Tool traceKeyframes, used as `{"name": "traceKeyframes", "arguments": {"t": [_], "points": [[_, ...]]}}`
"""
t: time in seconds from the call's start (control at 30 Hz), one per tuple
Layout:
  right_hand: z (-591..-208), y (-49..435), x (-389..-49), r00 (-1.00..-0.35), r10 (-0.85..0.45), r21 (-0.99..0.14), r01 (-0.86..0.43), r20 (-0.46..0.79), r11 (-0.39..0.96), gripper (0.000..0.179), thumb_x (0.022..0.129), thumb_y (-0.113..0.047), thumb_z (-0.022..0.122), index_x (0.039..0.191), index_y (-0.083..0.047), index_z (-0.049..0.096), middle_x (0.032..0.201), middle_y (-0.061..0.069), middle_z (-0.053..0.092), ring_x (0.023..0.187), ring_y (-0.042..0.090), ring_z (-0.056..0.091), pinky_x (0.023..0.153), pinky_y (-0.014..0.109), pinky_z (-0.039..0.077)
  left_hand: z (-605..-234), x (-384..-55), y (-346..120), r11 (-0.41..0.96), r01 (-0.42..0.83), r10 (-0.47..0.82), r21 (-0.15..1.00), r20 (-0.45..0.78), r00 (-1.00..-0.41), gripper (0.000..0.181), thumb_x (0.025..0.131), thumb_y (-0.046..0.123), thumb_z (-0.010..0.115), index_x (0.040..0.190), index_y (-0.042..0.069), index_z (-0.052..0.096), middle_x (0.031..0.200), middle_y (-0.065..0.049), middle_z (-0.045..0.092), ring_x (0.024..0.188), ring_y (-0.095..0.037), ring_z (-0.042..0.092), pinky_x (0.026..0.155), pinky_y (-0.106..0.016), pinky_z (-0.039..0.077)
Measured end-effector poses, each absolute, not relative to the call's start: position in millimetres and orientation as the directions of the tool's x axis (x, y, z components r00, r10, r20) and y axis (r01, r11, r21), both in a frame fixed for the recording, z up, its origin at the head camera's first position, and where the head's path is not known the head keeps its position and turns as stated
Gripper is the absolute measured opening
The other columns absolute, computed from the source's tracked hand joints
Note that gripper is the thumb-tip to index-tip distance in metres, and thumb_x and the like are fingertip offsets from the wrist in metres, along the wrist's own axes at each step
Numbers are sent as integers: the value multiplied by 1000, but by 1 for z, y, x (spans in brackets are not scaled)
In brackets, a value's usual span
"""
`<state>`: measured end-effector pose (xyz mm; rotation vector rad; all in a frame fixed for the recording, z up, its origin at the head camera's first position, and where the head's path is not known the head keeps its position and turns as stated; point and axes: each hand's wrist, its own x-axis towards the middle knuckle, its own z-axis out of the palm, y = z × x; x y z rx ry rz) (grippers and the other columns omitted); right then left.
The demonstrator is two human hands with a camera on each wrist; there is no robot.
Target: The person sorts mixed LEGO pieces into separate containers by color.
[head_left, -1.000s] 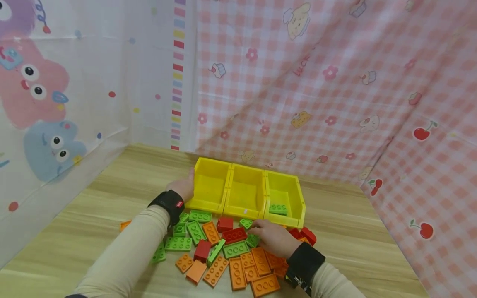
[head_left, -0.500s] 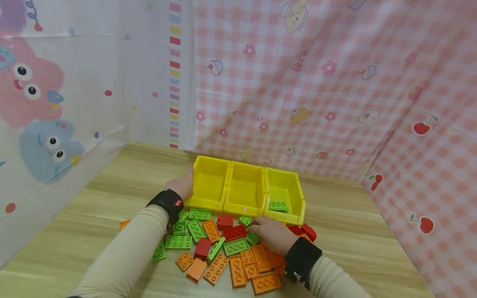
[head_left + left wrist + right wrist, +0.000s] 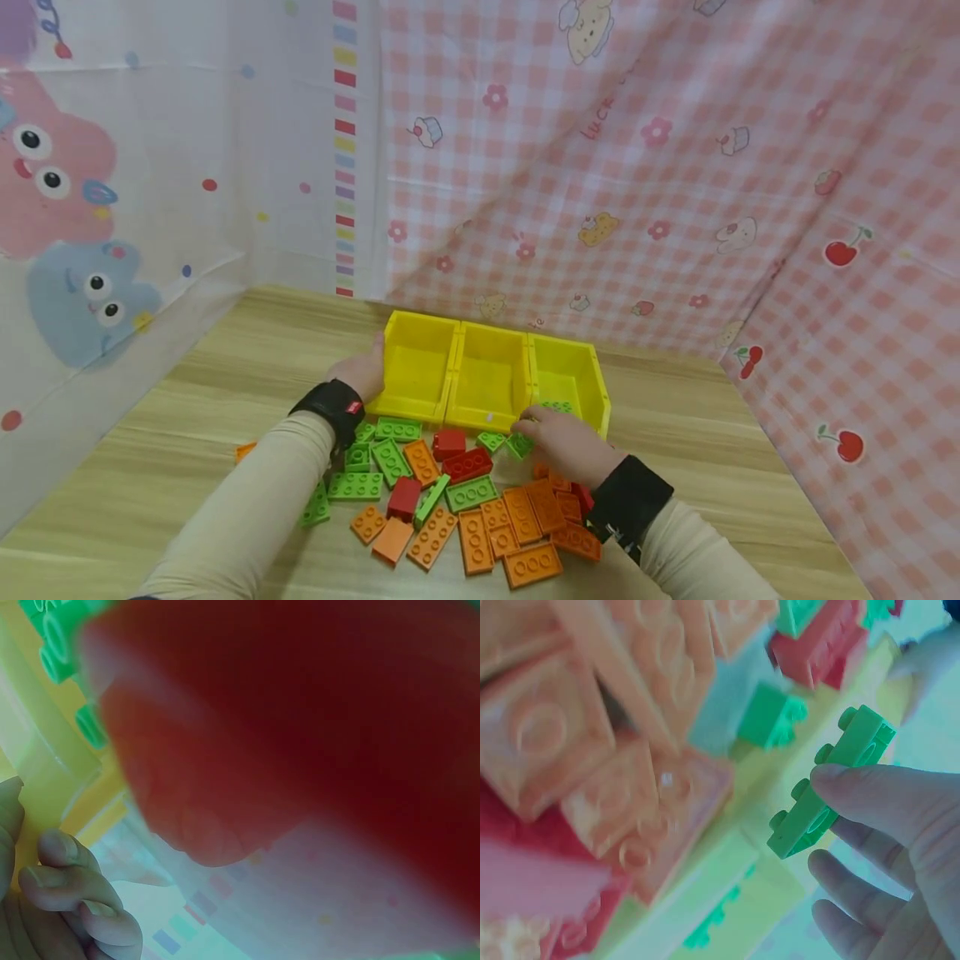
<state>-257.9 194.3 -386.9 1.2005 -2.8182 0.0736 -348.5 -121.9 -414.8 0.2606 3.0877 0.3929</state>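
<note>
My right hand pinches a green toy brick between thumb and fingers; its row of studs faces left in the right wrist view. In the head view that hand is just in front of the right compartment of a yellow three-compartment bin. More green bricks lie inside that compartment. My left hand rests against the outside of the bin's left wall. Its fingers are loosely bent beside the yellow plastic in the left wrist view, with a blurred red brick close to the lens.
Loose bricks lie on the wood-look table before the bin: green ones left, red ones in the middle, orange ones to the right. A pink checked cloth hangs right behind the bin.
My right hand has lifted a green brick from the pile and moved with it toward the bin, uncovering orange bricks. The left hand stays at the bin's left side.
</note>
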Motion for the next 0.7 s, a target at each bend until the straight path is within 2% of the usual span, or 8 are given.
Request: {"name": "traceKeyframes", "arguments": {"t": [0.07,0.2,0.4,0.53,0.7], "points": [[-383,198,-261,-711,-697,-10,-701,94,713,37,76,-2,74,111,-7,65,104,7,59,91,22,59,77,36,49,-413,-349,-123,957,154,160,246,-3,-987,68,91,8,51,147,-3,13,53,-9,50,47,-25,49,49,-42,43],[-382,204,-267,-747,-661,4,-662,72,749,36,78,-6,73,113,-8,65,107,7,59,94,22,58,79,36,49,-410,-350,-126,959,137,144,248,-12,-990,68,91,8,50,147,-2,13,55,-10,51,49,-26,50,51,-43,44],[-382,208,-272,-760,-646,-21,-649,70,761,38,77,-6,74,114,-7,65,110,10,59,96,24,59,80,38,49,-411,-352,-129,960,132,137,247,-3,-991,69,91,9,51,147,-2,13,55,-9,50,48,-25,48,48,-41,42],[-379,215,-278,-767,-633,19,-635,103,772,37,76,-5,74,112,-3,64,107,14,59,91,28,60,76,39,50,-414,-352,-128,959,139,138,246,19,-990,72,89,9,55,147,-2,14,55,-9,49,47,-24,48,48,-39,41],[-377,228,-293,-819,-563,62,-560,105,826,34,77,-3,72,110,0,63,100,15,59,87,30,60,75,40,50,-418,-349,-123,954,138,137,264,23,-990,71,89,8,54,147,-1,14,55,-9,49,48,-25,48,48,-38,41]]}}
